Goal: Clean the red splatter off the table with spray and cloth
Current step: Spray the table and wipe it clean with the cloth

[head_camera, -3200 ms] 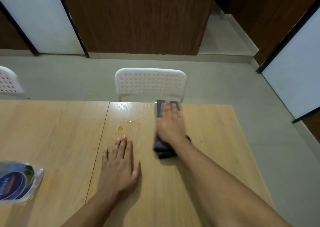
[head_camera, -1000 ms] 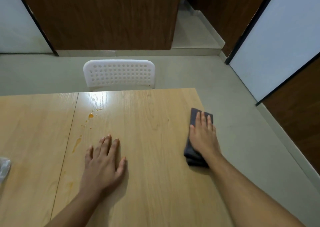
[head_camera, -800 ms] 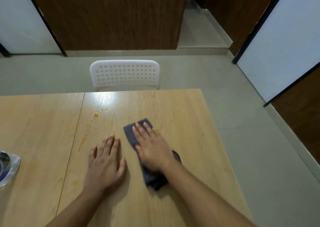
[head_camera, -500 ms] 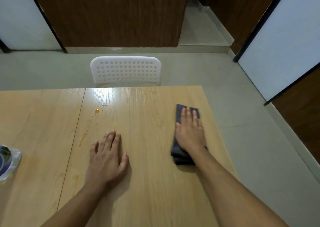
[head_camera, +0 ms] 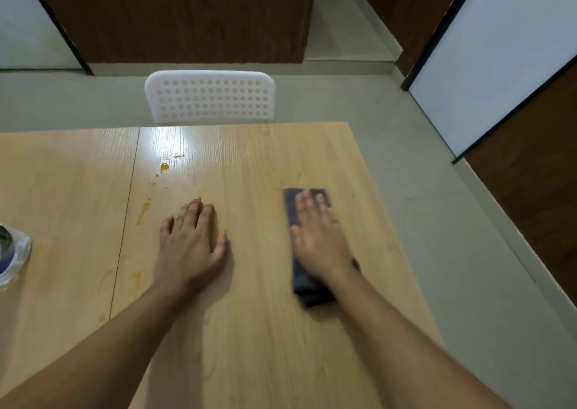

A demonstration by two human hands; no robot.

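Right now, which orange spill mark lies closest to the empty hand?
The long streak beside the table seam, just left of the left hand; the round drop sits farther away, toward the chair.

Right hand (head_camera: pixel 318 240) motion-blurred; most of the cloth (head_camera: pixel 307 280) hidden under its palm and fingers. Bottle (head_camera: pixel 12 252), well left of left-hand fingers (head_camera: pixel 195 213), cut by frame edge.

Dark folded cloth (head_camera: pixel 307 280) flat on table (head_camera: pixel 265 330); orange-red splatter (head_camera: pixel 164 167) well left.

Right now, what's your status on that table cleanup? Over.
Right hand flat on dark cloth, right side of table. Left hand flat, bare. Splatter left of cloth, unwiped. Nothing in the way.
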